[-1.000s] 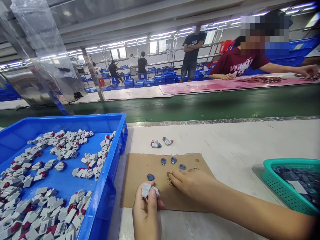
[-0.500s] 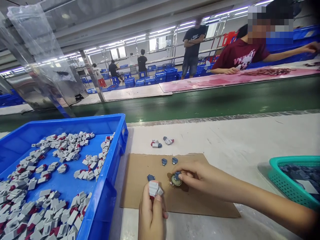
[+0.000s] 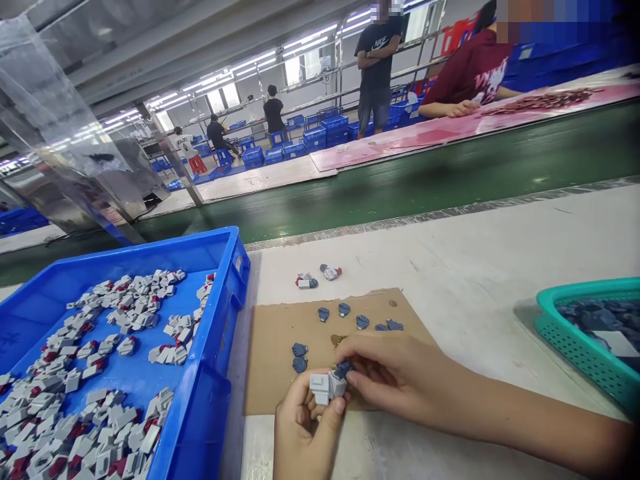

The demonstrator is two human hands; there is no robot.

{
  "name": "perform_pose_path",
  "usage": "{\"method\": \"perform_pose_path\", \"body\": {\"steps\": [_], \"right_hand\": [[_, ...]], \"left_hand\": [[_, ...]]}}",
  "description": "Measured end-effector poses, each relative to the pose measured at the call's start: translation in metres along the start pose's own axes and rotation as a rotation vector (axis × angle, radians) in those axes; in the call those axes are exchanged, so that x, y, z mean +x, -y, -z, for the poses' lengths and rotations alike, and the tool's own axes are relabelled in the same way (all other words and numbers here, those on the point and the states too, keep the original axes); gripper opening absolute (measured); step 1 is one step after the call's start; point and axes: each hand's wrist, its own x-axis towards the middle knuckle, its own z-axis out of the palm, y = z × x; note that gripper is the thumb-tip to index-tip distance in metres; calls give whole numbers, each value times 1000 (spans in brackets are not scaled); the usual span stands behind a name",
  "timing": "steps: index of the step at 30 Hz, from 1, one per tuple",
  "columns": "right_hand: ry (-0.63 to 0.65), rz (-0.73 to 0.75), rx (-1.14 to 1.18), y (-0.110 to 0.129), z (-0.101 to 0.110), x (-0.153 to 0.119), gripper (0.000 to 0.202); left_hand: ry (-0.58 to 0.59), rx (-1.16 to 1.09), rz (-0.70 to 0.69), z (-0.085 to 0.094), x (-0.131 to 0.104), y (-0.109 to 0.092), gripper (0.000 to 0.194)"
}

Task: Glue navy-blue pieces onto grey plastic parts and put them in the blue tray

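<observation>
A light grey block-like part (image 3: 321, 388) is pinched between the thumb and fingers of my left hand (image 3: 309, 427), above the near edge of a cardboard sheet (image 3: 270, 333). My right hand (image 3: 387, 370) grips a small dark blue part (image 3: 343, 369) and holds it against the grey part's right side. Several dark blue parts, one of them here (image 3: 363, 323), lie on the cardboard. Two grey, red and blue pieces, one at the left (image 3: 306, 281) and one at the right (image 3: 331, 271), rest beyond it. A round brassy object (image 3: 337, 341) is mostly hidden behind my right hand.
At the left stands a blue bin (image 3: 200, 373) of grey and red parts. A green basket (image 3: 575, 333) with dark blue parts is at the right. Behind the white table (image 3: 450, 267) runs a green belt (image 3: 350, 207), with a person in maroon (image 3: 465, 73) working across it.
My right hand has moved from the round brassy object to the grey part, carrying the blue part. The camera view has shifted and tilted, showing more blue parts on the cardboard.
</observation>
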Motion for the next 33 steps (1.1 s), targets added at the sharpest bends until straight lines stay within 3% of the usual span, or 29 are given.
{"method": "perform_pose_path", "body": {"steps": [13, 19, 33], "right_hand": [[18, 94, -121, 0, -3, -4, 19], [11, 37, -159, 3, -5, -6, 12], [-16, 238, -315, -5, -10, -6, 10]], "left_hand": [[17, 138, -30, 1, -1, -1, 25], [1, 153, -30, 1, -2, -2, 23], [25, 160, 0, 2, -3, -2, 21]]}}
